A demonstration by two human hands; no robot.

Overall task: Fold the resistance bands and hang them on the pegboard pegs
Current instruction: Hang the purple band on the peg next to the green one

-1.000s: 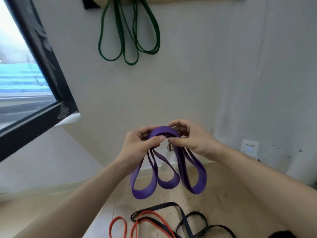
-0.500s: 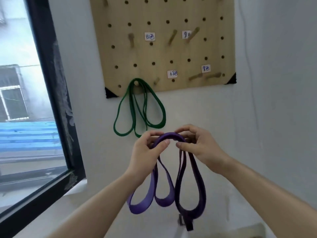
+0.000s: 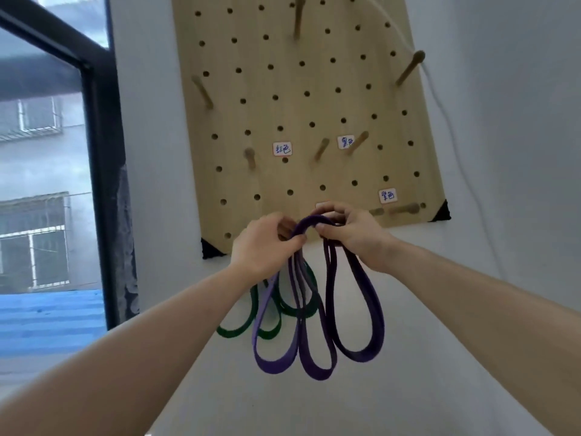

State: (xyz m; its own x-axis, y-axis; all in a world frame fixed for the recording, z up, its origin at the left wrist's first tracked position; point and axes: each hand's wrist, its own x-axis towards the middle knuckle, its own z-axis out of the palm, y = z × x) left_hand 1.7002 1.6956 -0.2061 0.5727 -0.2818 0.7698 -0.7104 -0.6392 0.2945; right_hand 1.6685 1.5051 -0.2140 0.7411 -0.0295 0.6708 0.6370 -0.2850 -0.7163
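My left hand (image 3: 264, 245) and right hand (image 3: 353, 236) pinch the purple band (image 3: 358, 358); I'd spread its top fold over the peg (image 3: 404, 209).

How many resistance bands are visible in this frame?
2: purple band, gripped by left hand and right hand at the pegboard's lower edge; green band hanging behind it, partly hidden.

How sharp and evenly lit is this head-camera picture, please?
Head view: even, soft daylight, no glare; the purple band, left hand and right hand are fairly sharp; the pegboard looks skewed and the forearms stretched by the wide-angle lens; the window scene is hazy.
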